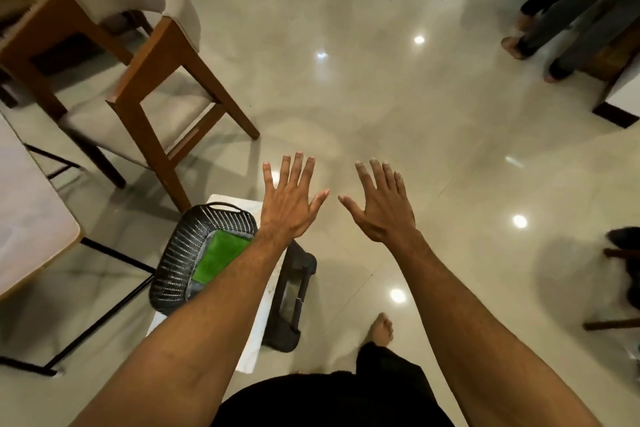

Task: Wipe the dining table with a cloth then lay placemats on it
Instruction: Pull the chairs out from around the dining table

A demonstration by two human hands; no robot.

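Both hands, left hand [290, 204] and right hand [385, 210], hover mid-frame over the floor [381, 87], fingers spread, holding nothing; green cloth [218, 258] in black basket [180, 253] lower left.

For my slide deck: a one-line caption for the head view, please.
Empty, open left hand and right hand; green cloth in basket near table.

glossy beige tiled floor [346, 97] reflecting ceiling lights, a wooden chair [145, 69] at left.
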